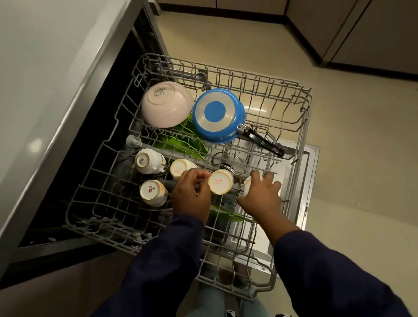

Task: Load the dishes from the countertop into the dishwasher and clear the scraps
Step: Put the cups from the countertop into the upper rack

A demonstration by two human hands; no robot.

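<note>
Left hand touching upturned cup, right hand just beside

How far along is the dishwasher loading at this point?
Well along. The pulled-out upper rack already holds an upturned bowl, a blue saucepan and three inverted cups. In hand: the left hand pinches a fourth cup, while the right hand covers another. Green plates show below. The countertop and scraps are out of view, so what remains cannot be judged.

Grey wire rack carries upturned cups, bowl, blue saucepan.
</note>
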